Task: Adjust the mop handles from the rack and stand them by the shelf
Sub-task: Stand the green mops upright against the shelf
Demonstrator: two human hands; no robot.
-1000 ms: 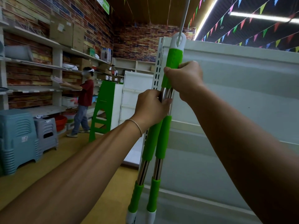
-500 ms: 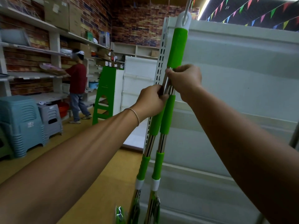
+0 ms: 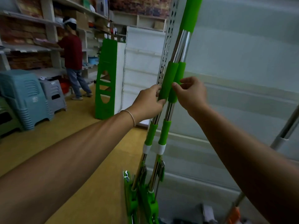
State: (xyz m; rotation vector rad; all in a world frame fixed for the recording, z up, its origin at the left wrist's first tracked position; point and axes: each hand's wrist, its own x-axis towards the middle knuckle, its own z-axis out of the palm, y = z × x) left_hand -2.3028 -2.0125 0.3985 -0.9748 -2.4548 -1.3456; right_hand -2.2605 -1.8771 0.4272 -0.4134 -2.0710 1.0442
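Note:
Two mop handles of chrome tube with green grips stand side by side against the white shelf panel (image 3: 242, 62). The left mop handle (image 3: 166, 78) lies by the perforated upright (image 3: 165, 50), and the right mop handle (image 3: 180, 70) touches it. Their green mop heads (image 3: 145, 201) rest low by the floor. My left hand (image 3: 147, 102) wraps thumb and fingers around the bottom of the left handle's middle grip. My right hand (image 3: 192, 92) pinches the right handle's middle grip with its fingertips.
A person in a red shirt (image 3: 72, 49) stands at the wall shelves on the left. Stacked blue stools (image 3: 24, 97) and grey stools (image 3: 51, 92) sit on the yellow floor. A green frame (image 3: 106, 78) leans on a white unit. Another pole (image 3: 284, 135) slants at right.
Both hands have slid down the handles from the chrome section onto the middle green grips. The view has tilted down, so the mop heads now show.

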